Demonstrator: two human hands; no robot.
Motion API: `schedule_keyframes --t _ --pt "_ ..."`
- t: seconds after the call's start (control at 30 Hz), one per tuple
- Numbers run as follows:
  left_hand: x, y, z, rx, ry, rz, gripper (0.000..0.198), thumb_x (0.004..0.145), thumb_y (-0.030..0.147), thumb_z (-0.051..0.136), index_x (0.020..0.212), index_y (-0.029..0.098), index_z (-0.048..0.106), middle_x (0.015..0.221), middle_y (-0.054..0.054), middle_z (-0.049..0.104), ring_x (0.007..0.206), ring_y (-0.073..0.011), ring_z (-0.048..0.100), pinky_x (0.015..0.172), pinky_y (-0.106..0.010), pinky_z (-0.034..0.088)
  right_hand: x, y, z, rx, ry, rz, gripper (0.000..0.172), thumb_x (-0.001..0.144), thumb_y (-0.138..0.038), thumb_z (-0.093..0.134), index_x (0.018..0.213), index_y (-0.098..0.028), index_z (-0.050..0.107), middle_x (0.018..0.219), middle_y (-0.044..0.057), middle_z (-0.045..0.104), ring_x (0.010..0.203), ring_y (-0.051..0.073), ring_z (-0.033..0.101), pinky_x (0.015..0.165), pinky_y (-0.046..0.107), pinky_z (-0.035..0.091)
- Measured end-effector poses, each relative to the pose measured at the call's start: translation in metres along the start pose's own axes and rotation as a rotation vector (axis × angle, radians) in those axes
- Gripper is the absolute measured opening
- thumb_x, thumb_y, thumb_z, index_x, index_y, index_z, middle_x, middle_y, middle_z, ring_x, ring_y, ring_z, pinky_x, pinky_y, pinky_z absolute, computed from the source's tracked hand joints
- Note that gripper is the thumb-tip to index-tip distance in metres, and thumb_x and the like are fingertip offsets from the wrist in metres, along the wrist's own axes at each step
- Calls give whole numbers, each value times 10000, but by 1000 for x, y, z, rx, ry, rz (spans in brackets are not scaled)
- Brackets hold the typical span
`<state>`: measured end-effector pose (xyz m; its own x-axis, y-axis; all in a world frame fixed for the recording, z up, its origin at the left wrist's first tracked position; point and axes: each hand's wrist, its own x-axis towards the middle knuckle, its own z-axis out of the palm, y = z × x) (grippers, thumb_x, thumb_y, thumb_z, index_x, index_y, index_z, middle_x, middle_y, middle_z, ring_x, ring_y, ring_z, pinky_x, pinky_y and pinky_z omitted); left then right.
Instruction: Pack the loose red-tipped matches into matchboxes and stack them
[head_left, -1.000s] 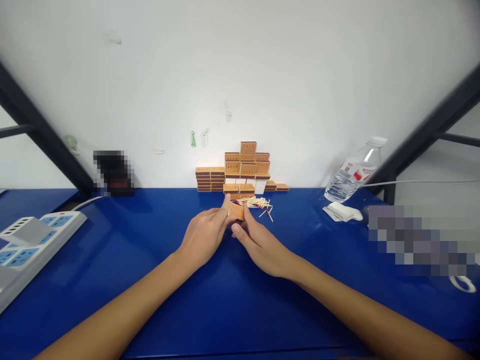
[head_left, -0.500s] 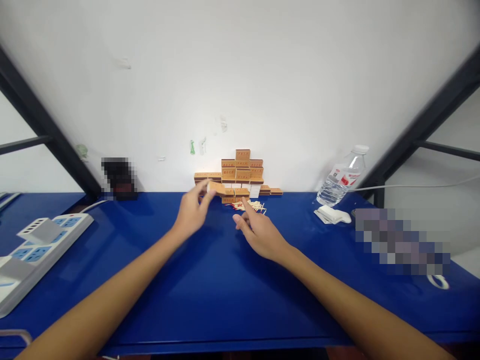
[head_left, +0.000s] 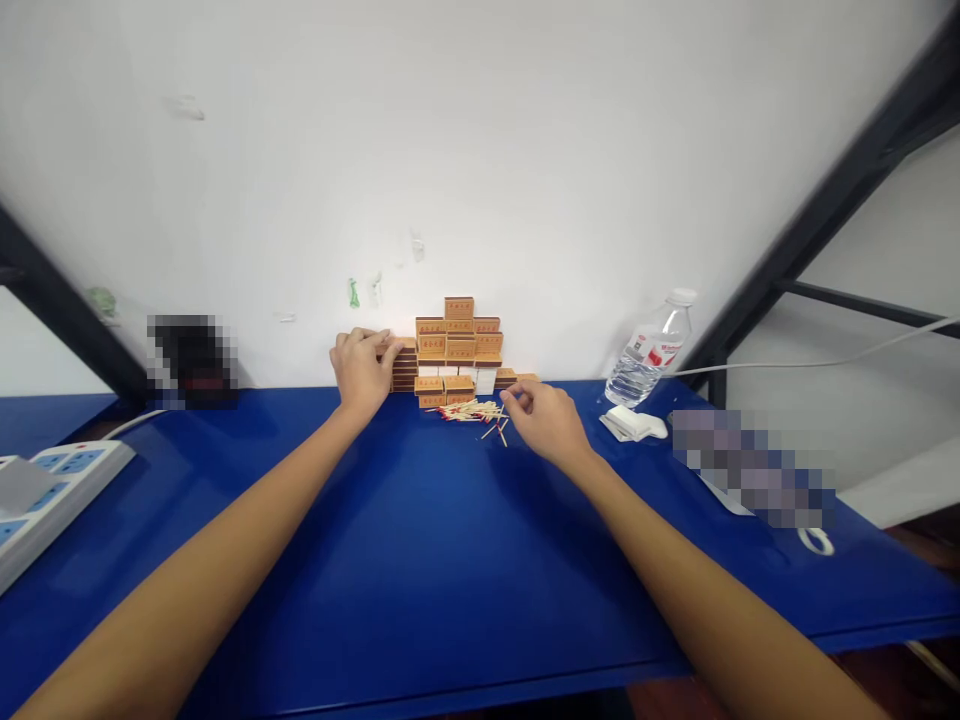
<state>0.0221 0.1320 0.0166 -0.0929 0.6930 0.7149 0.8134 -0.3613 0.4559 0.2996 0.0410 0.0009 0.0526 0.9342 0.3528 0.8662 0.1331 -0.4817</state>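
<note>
My left hand (head_left: 363, 372) is at the left stack of matchboxes (head_left: 405, 370), its thumb and fingers closed on a matchbox at the top, mostly hidden by the fingers. Right of that stack rises a stepped wall of orange matchboxes (head_left: 460, 348), with a single box at its peak. Two short piles of matchboxes (head_left: 444, 386) stand in front of it. A heap of loose red-tipped matches (head_left: 472, 410) lies before them on the blue table. My right hand (head_left: 546, 418) hovers at the heap's right end, fingers curled together; what they hold, if anything, is too small to make out.
A clear water bottle (head_left: 651, 350) leans near the wall at right, with a white object (head_left: 634, 423) in front. Beyond it lies a blurred-out item (head_left: 754, 465). A power strip (head_left: 67, 490) is at far left, near a dark blurred-out object (head_left: 193, 360).
My left hand has carried the matchbox left and up onto the left stack. My right hand has moved right, fingers now curled. Several matches lie apart from the heap. The view has shifted right.
</note>
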Motion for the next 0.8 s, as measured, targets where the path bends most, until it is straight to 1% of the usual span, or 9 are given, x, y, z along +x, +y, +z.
schedule_keyframes --t 0.17,0.3,0.37,0.43,0.5,0.57,0.63,0.67,0.8 --pt "2 4 -3 49 31 14 203 936 354 701 1050 207 781 1078 -144 705 1118 -375 540 980 -512 394 18 33 -23 -133 118 119 270 995 -341 542 991 -199 773 912 106 794 861 280 716 734 344 426" --pt "-12 11 -21 34 43 51 236 1003 354 609 963 186 770 996 -139 720 1062 -349 591 964 -498 419 30 62 -24 -220 125 152 228 969 -245 555 1034 -168 759 982 125 791 914 275 711 753 338 437" --pt "-29 14 -35 0 -8 107 312 1038 388 555 908 193 762 907 -102 740 931 -292 637 901 -439 465 34 69 -21 -249 86 141 207 977 -272 571 1010 -178 752 978 108 791 895 253 710 744 325 441" --pt "-49 16 -50 -48 -105 177 356 1054 403 536 860 206 759 826 -46 755 760 -215 659 773 -355 497 36 72 -24 -290 53 138 249 1006 -333 552 975 -181 747 958 118 786 885 257 706 743 334 441" --pt "-69 15 -62 -96 -174 247 303 1064 375 526 983 223 775 850 -11 781 732 -172 686 743 -301 515 37 75 -36 -348 34 150 307 1031 -377 516 978 -178 743 981 158 777 934 292 701 773 370 440" --pt "-84 11 -70 -141 -143 365 250 1054 356 566 1053 220 776 938 -24 800 783 -167 708 740 -285 516 36 84 -56 -408 5 179 281 1015 -381 550 1017 -174 740 1060 204 760 1021 337 686 813 415 442" --pt "-92 5 -73 -124 -138 420 219 1014 382 652 935 213 767 805 -6 761 692 -153 666 679 -278 493 35 98 -76 -453 -59 231 263 933 -416 681 1005 -170 737 1101 229 744 1061 380 676 834 459 454" --pt "-94 1 -73 -103 -148 432 237 1001 391 674 872 209 752 744 3 731 651 -147 640 651 -278 478 34 106 -84 -468 -109 262 326 866 -469 754 967 -160 738 1079 249 738 1043 407 678 825 484 465" --pt "-92 -6 -71 -53 -173 465 256 1014 360 652 835 196 735 697 10 695 607 -141 612 621 -284 468 33 135 -97 -433 -326 270 422 687 -589 863 775 -205 711 805 173 723 849 418 701 732 502 515"
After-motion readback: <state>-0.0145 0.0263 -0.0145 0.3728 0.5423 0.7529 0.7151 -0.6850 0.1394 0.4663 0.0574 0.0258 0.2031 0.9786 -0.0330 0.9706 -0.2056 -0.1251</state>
